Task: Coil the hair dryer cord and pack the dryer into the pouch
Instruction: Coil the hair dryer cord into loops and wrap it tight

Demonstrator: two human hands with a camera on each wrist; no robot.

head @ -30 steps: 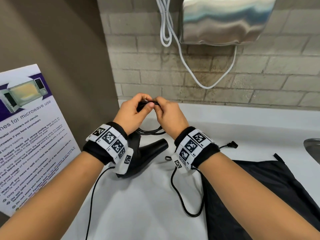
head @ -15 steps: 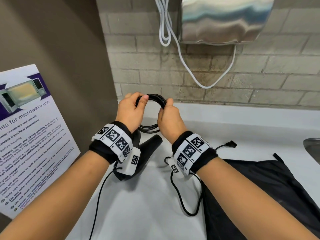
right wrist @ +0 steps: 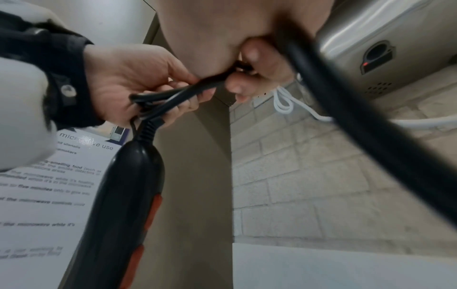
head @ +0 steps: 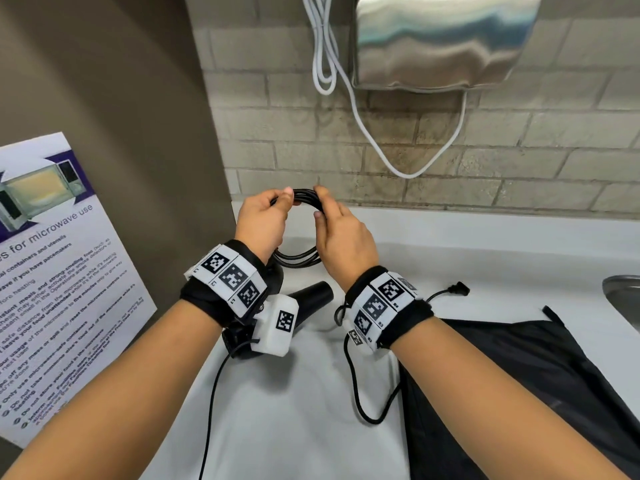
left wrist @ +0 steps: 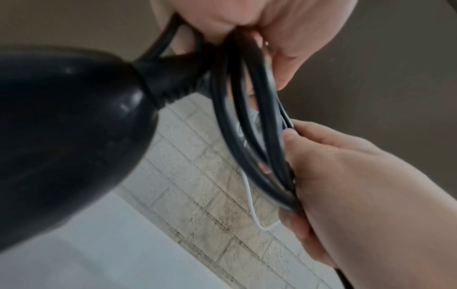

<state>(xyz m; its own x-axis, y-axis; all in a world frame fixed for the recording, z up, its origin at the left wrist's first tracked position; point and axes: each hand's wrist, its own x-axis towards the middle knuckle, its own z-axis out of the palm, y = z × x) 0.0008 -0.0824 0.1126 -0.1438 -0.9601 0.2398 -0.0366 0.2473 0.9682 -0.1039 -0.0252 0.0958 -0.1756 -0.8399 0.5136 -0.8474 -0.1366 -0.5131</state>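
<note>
A black cord (head: 304, 199) forms several loops held upright above the white counter. My left hand (head: 266, 216) grips the loops at their top left, fingers curled around them (right wrist: 148, 101). My right hand (head: 337, 233) holds the right side of the coil (left wrist: 247, 136) with its fingers curled round the strands. The black hair dryer (head: 311, 299) hangs below my left wrist, its handle with orange buttons (right wrist: 128, 195) pointing down. Loose cord (head: 353, 382) trails to the plug (head: 457, 289) on the counter. The black pouch (head: 519, 393) lies flat at the right.
A steel wall dryer (head: 443, 39) with a white cable (head: 360, 109) hangs on the brick wall ahead. A microwave-use poster (head: 59, 271) leans at the left. A metal sink rim (head: 623, 299) shows at the right edge. The white counter (head: 294, 427) lies below my arms.
The coil has grown from a small pinch into a wider ring. My hands rose and parted slightly, and the dryer lifted with them.
</note>
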